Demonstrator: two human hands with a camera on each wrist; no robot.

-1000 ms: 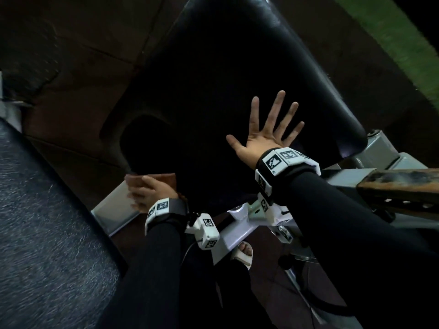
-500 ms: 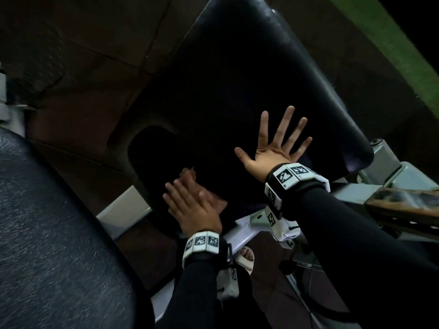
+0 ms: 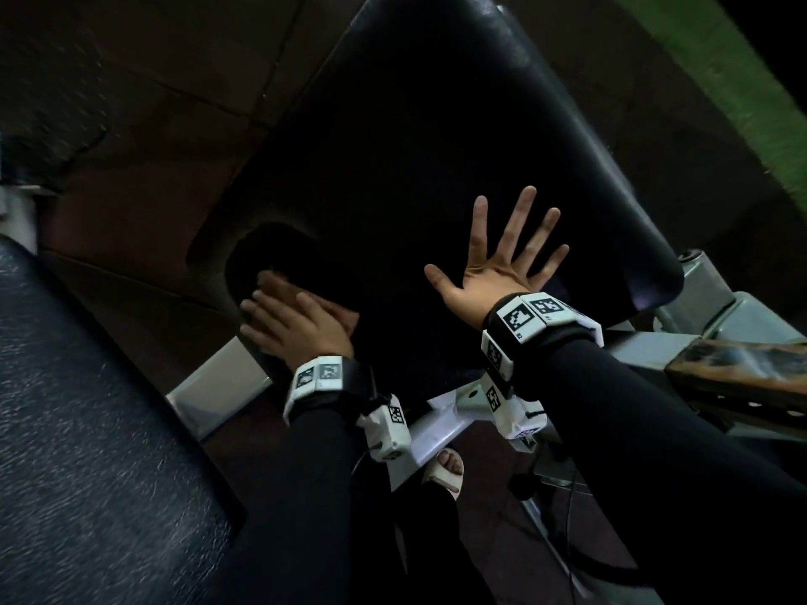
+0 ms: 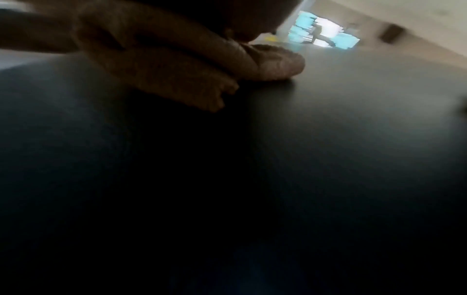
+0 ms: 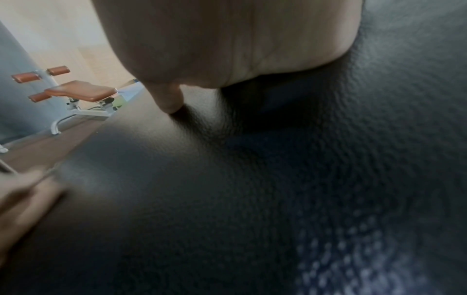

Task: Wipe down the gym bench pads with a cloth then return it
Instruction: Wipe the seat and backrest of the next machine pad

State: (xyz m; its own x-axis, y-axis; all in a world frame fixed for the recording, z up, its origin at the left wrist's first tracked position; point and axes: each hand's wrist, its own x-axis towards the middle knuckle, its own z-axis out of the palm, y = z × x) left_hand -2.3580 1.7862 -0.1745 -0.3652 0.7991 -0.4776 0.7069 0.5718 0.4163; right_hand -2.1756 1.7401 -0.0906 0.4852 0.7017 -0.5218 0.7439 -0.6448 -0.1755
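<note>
The black bench pad [image 3: 415, 146] fills the middle of the head view. My left hand [image 3: 288, 325] lies flat on its near left part, by the rounded notch, with straight fingers pressing a brownish cloth [image 3: 347, 318] onto the pad. In the left wrist view the folded cloth [image 4: 278, 61] sits bunched under the hand on the pad [image 4: 303, 159]. My right hand [image 3: 502, 255] rests palm-down on the pad with fingers spread wide, holding nothing. The right wrist view shows its palm [image 5: 227, 40] against the grained pad [image 5: 252, 179].
A second dark textured pad [image 3: 65, 430] fills the lower left. The white metal frame [image 3: 441, 425] and a sandalled foot [image 3: 445, 471] lie below the pad. A green strip [image 3: 742, 80] crosses the top right. Another bench with brown pads [image 5: 80, 91] stands beyond.
My left hand swept the cloth rightward over the pad's near end, then back left toward the notch, its fingers now flatter. The right hand stayed spread on the pad.
</note>
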